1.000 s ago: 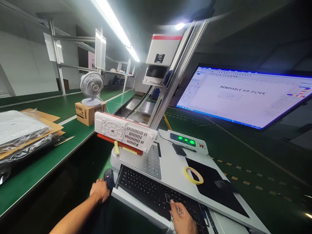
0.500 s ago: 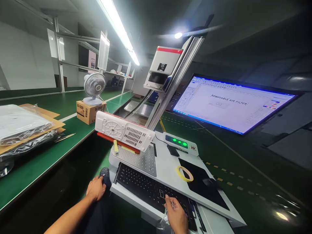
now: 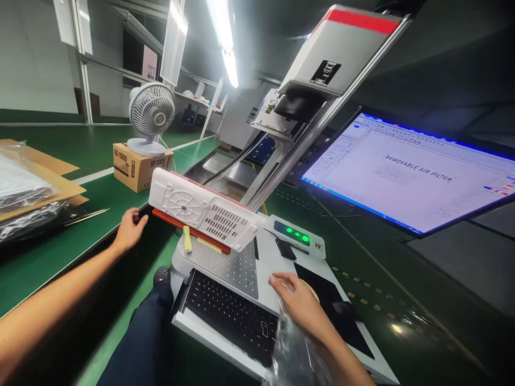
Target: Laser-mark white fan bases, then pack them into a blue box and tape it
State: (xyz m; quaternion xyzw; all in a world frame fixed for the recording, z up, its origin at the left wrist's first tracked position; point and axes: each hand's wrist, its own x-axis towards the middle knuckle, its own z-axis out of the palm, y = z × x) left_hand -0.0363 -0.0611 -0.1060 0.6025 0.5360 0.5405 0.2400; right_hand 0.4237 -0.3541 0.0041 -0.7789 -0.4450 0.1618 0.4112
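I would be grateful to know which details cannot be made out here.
All in the head view:
Tape: mostly hidden by the right hand.
Screen: menu text too small; right end cut off by the edge.
Keyboard: right end behind plastic.
Dark spot at left hand: too small.

One white vented panel (image 3: 205, 212) is standing beyond one keyboard (image 3: 229, 311). Beyond its left end, one fan (image 3: 153, 110) is sitting on one carton (image 3: 139, 171). To its right, three green lights (image 3: 297, 234) and one monitor (image 3: 414, 171) are glowing. One left hand (image 3: 131, 230) is hovering left of it, one right hand (image 3: 298, 301) below right.
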